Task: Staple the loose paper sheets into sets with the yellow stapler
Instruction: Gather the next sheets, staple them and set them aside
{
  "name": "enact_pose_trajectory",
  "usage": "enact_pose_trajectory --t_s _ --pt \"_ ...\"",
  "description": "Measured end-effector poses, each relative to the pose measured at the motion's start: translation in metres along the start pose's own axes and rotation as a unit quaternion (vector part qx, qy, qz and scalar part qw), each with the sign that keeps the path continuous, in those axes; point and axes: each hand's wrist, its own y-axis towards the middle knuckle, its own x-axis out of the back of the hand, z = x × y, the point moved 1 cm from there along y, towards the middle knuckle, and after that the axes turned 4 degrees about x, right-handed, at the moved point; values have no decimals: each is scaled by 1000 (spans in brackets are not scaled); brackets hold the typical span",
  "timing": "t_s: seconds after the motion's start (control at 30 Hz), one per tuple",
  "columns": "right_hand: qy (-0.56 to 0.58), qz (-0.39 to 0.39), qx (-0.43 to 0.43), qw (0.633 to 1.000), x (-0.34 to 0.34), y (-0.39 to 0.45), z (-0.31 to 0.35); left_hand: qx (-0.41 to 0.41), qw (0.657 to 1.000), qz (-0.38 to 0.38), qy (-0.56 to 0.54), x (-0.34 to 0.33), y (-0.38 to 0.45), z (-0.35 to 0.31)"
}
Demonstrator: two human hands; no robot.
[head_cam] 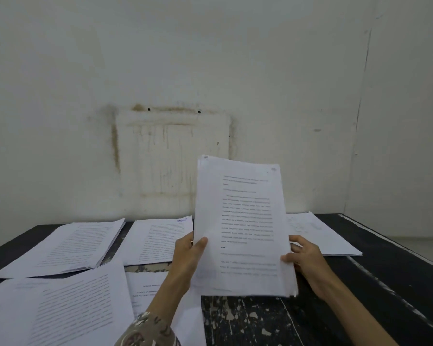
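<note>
Fingers (201,242) of both hands pinch one upright sheaf of sheets (240,226), gathering step; stapler not in view.
Left hand (185,258) and right hand (305,258) curl round its side edges above bare worktop (260,320). Next, likely: square edges, find stapler. Flat stacks (68,245) crowd left and beyond; room lies right.

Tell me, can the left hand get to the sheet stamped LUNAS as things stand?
Probably not yet: the left hand grips the held stack together with the right hand. The LUNAS sheet lies uncovered just beside it, so the path looks free once it lets go.
</note>
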Motion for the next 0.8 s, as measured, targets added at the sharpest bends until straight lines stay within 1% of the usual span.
enact_pose_trajectory --t_s 0.1,0.2,0.3,0.43,0.57,0.67,0.8 --pt "32 -35 8 999 -1 -5 6 -22 999 22 24 0 -15 3" --pt "42 -74 28 996 -3 -13 12 -31 999 26 17 -1 -26 5" --pt "39 -112 72 990 -6 -26 18 -40 999 19 7 -4 -32 5" --pt "29 -155 130 979 -8 -40 20 -73 997 9 14 -9 -38 3" --pt "29 -169 140 975 -10 -48 14 -110 994 -21 16 -11 -39 2" --pt "26 -159 136 978 -12 -49 10 -121 992 -43 12 -10 -36 2" --pt "25 -157 124 979 -16 -47 1 -116 992 -38 15 -11 -34 15"
